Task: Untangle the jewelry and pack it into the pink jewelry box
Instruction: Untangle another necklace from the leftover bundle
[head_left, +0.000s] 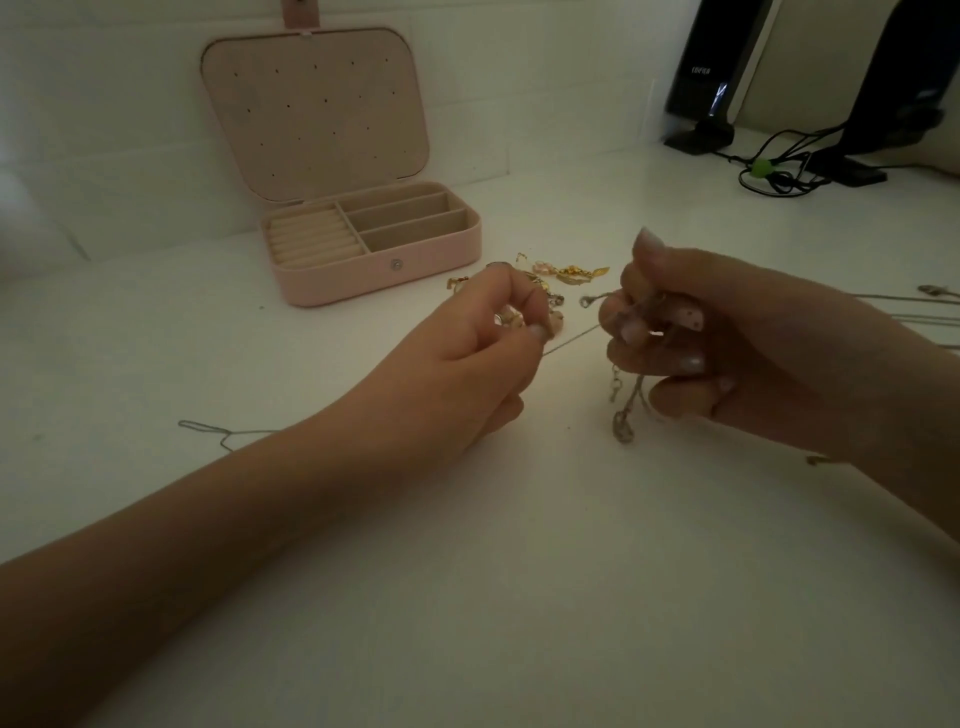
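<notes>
Hands over white tabletop (519, 571). I see the left hand (467, 353) pinching a thin silver chain (569, 338) between thumb and forefinger; the right hand (691, 332) has its fingers curled round a tangled bunch of chains (626, 410), with loops hanging below it. Gold charms (571, 274) lie just behind the hands. The pink jewelry box (374, 270) stands open behind and left, its compartments bare.

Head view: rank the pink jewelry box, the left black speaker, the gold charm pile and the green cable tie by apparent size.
1. pink jewelry box, lid open.
2. left black speaker, partly cropped and farther back, so its true size is unsure.
3. gold charm pile.
4. green cable tie.
</notes>
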